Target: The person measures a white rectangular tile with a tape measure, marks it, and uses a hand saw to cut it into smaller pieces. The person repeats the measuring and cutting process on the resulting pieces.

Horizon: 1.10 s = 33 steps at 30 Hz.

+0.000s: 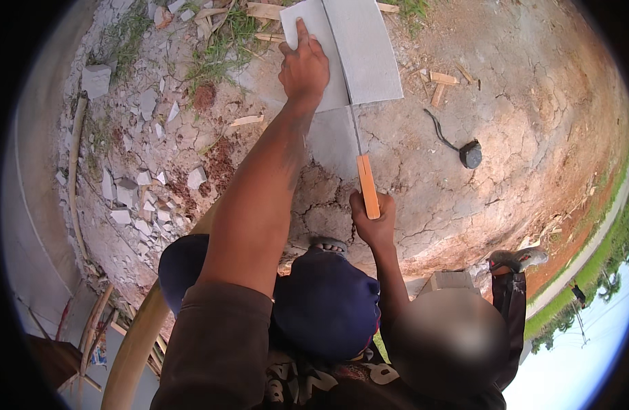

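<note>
"Starting with the left hand: what is its condition?"

"Laid palm down on the pale grey block, at 12 o'clock of the view. Index finger extended, the others loosely bent, nothing gripped. Contact is on the narrower section, at the 9 o'clock side of a dark line running lengthwise along the block."

"And the right hand?"

"Located at 3 o'clock from the view's centre, clamped on the saw, closed around the lower part of its orange handle. The blade is seen nearly edge-on, points between 11 and 12 o'clock and meets the dark line at the block's near end. Depth of the line: cannot tell."

"Items close by?"

"One sandalled foot at 8 o'clock from the right hand. One rounded black case, resembling a tape measure, at 2 o'clock from it, with a dark strap lying toward 10 to 11 o'clock."

"Further out?"

"From the left hand: wood scraps at 3 o'clock, grass at 9, broken pale chunks at 8, all on cracked earth."
</note>
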Each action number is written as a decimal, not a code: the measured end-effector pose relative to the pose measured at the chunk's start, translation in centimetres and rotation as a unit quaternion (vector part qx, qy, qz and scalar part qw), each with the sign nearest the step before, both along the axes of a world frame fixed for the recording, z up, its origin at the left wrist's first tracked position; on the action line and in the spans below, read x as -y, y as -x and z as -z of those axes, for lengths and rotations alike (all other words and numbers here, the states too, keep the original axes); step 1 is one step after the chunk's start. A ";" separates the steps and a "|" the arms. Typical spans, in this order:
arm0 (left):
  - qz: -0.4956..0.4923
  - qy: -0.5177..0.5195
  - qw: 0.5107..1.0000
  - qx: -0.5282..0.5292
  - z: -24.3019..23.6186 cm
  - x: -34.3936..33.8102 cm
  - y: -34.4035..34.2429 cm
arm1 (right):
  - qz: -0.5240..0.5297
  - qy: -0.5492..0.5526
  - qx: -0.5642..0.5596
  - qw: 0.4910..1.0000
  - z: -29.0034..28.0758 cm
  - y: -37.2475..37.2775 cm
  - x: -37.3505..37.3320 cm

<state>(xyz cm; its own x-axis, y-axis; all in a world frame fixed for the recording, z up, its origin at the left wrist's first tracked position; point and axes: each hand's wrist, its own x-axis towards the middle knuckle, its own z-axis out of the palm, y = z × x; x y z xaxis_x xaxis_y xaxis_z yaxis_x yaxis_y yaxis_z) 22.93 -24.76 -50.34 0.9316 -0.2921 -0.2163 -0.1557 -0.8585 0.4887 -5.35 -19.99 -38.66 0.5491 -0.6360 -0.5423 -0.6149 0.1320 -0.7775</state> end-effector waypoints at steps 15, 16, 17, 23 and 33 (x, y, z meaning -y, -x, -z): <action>0.005 0.016 1.000 -0.012 0.3 0.6 0.0 | 0.018 -0.001 -0.017 1.000 2.0 -5.1 3.5; 0.007 0.015 1.000 0.003 0.4 0.5 0.0 | 0.024 0.008 -0.027 0.999 1.8 -5.2 3.3; 0.009 0.014 1.000 0.017 0.5 0.2 0.2 | 0.013 -0.001 -0.022 1.000 1.1 -3.9 2.1; -0.006 -0.008 1.000 0.023 0.5 -0.1 -0.4 | -0.001 0.005 -0.029 1.000 -0.4 2.7 -1.4; 0.001 -0.008 1.000 -0.003 0.4 0.3 -0.1 | -0.001 0.021 -0.021 1.000 0.1 3.5 -1.8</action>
